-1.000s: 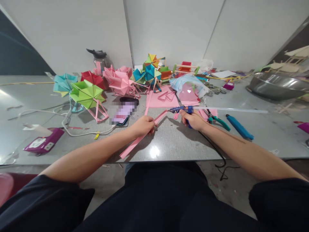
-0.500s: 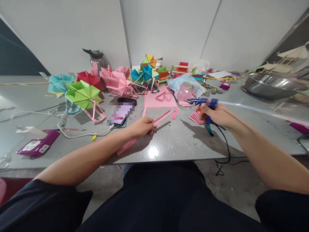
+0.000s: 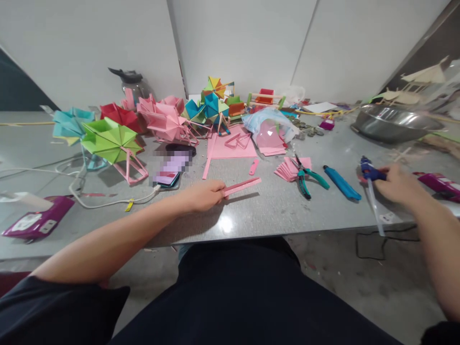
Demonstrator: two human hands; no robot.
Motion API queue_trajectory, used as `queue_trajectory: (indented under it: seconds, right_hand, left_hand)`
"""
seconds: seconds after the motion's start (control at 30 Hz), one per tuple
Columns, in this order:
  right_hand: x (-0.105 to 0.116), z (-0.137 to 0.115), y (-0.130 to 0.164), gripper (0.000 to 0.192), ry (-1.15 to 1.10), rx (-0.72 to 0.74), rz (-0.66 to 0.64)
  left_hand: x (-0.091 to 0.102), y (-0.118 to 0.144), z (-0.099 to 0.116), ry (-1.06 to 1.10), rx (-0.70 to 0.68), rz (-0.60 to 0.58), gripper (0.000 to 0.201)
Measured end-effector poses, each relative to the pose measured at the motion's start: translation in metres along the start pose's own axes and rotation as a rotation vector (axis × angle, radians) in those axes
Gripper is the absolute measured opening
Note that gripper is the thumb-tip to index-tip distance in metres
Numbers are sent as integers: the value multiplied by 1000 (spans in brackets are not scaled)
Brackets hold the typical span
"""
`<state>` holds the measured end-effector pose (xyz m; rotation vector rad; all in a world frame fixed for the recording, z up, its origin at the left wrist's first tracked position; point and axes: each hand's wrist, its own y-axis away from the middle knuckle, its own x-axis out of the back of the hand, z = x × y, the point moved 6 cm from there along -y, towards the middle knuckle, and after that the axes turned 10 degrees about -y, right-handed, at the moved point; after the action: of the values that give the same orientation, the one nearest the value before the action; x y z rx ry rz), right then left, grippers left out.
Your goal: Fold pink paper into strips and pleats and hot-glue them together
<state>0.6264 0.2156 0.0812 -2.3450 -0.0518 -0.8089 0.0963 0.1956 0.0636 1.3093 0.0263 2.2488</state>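
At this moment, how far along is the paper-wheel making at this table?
Done: several folded paper wheels on stands, such as the green wheel and pink wheel, sit at the back. In hand: the left hand holds a folded pink strip; the right hand holds the blue glue gun at the table's right edge. Left: loose pink triangles and stacked pink pieces remain unassembled.

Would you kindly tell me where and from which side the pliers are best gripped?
Grip the pliers by their teal handles, from the near right: the handles splay toward the table edge, while the jaws point away, resting on the pink papers.
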Motion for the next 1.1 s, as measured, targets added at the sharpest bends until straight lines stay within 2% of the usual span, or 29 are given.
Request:
queue_trajectory:
  seconds: [0.07, 0.13, 0.2, 0.27, 0.3, 0.37, 0.47, 0.57, 0.63, 0.7, 0.83, 0.97, 1.1]
  right_hand:
    - [14, 18, 1, 47, 149, 55, 71]
    - [23, 23, 2, 52, 307, 130, 118]
    - [22, 8, 4, 54, 430, 165, 173]
    - [9, -26, 10, 49, 500, 101, 280]
    - [-3, -46, 15, 42, 505, 19, 324]
    - [-42, -88, 25, 29, 417, -129, 324]
    - [-116, -143, 35, 23, 96, -175, 288]
    - [-182, -164, 33, 39, -240, -230, 107]
    - [-207, -168, 29, 49, -401, -271, 30]
    - [-215, -168, 26, 44, -448, -287, 13]
    - [-207, -174, 22, 23, -376, -205, 65]
    - [-202, -185, 20, 16, -414, -52, 65]
    - [-201, -189, 20, 12, -398, -6, 88]
  left_hand:
    - [-3, 0, -1, 25, 10, -44, 19]
    - [-5, -1, -2, 50, -2, -79, 22]
    - [-6, -2, -2, 95, -38, -93, 22]
    - [-7, -2, -1, 174, -67, -97, 15]
    - [-8, -1, 0, 216, -75, -102, 12]
    - [-9, 2, 4, 284, -83, -116, 17]
    - [-9, 9, 11, 305, -88, -126, 24]
    - [-9, 16, 19, 300, -92, -144, 23]
    - [-10, 19, 22, 292, -97, -167, 21]
    - [-11, 20, 24, 285, -106, -186, 19]
    - [-13, 20, 24, 329, -144, -189, 16]
    - [-13, 19, 24, 323, -127, -173, 14]
    - [-13, 19, 26, 292, -114, -190, 14]
